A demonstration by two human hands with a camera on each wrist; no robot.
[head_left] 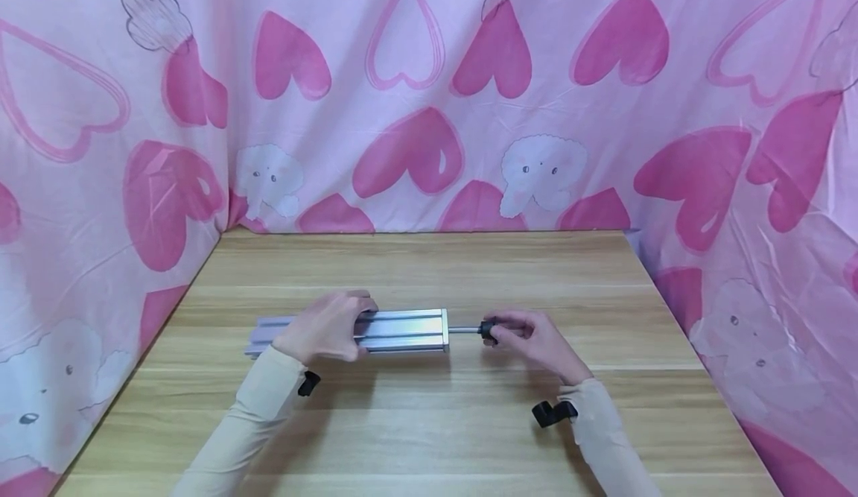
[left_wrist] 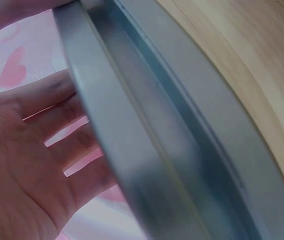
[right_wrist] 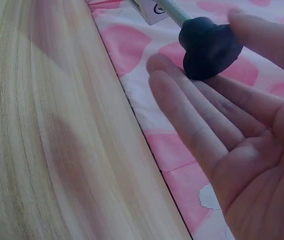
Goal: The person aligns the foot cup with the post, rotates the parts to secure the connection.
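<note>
A silver grooved aluminium profile (head_left: pixel 402 325) is held lengthwise above the wooden table, and its side fills much of the left wrist view. My left hand (head_left: pixel 325 325) grips it left of its middle, thumb on the near side and fingers over the far side. From the end plate (head_left: pixel 445 331) on its right end a threaded rod (right_wrist: pixel 174 11) sticks out. A black lobed knob (right_wrist: pixel 209 47) sits on the rod's outer end. My right hand (head_left: pixel 536 340) pinches this knob between thumb and fingers. The rod's inner end is hidden.
The wood-grain table (head_left: pixel 415 430) spreads under both hands. Pink heart-patterned cloth (head_left: pixel 409 147) hangs behind it and along both sides. Black camera mounts (head_left: pixel 555 413) are strapped to the wrists over light sleeves.
</note>
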